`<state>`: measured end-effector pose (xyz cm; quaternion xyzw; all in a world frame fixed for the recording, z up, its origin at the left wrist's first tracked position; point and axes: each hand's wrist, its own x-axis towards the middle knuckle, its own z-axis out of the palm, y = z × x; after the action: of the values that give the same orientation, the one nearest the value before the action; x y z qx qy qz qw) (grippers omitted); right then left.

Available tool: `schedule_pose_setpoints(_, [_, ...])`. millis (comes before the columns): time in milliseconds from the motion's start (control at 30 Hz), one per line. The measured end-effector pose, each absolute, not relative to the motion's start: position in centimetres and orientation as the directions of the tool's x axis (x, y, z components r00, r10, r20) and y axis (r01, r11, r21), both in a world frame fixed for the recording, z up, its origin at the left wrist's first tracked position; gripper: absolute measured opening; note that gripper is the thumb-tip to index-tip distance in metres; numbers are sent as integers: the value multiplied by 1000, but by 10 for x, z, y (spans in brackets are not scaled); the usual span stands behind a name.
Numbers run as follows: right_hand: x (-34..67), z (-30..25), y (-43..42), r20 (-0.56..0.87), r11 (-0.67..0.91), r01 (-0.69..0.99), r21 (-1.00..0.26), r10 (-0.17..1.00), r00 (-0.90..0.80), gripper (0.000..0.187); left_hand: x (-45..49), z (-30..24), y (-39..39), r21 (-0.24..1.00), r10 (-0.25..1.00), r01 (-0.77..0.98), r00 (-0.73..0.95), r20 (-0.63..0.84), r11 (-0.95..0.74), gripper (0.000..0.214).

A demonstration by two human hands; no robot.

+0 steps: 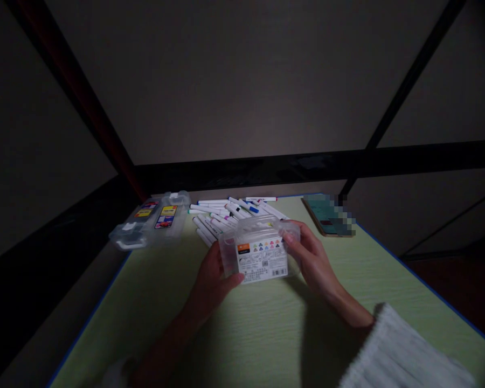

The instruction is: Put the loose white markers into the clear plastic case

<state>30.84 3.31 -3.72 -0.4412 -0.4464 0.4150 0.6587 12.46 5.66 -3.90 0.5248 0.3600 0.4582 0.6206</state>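
Between my two hands is a clear plastic marker case (262, 258) with a white printed label facing me. My left hand (214, 280) grips its left side, thumb on the lower left of the label. On the right, my right hand (307, 253) holds the upper corner, thumb pressed on the front. Fingers behind the case are hidden. Just beyond it lies a loose pile of white markers (214, 221) with caps of several colours, partly covered by the case.
Two more clear plastic cases (173, 229) with yellow and dark labels lie at the table's back left. A phone (323, 213) rests near the right edge. The pale green table (242, 334) has blue edging, and a wall (246, 97) stands behind it.
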Motion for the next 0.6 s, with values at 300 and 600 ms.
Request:
schedule_pose_setpoints(300, [302, -41, 28, 158, 192, -200, -961, 972, 173, 30, 128, -37, 50, 973, 988, -230, 153, 25, 11, 41])
schedule_pose_setpoints(600, [292, -47, 27, 65, 105, -263, -959, 986, 155, 23, 129, -48, 55, 985, 997, -172, 79, 9, 4, 26])
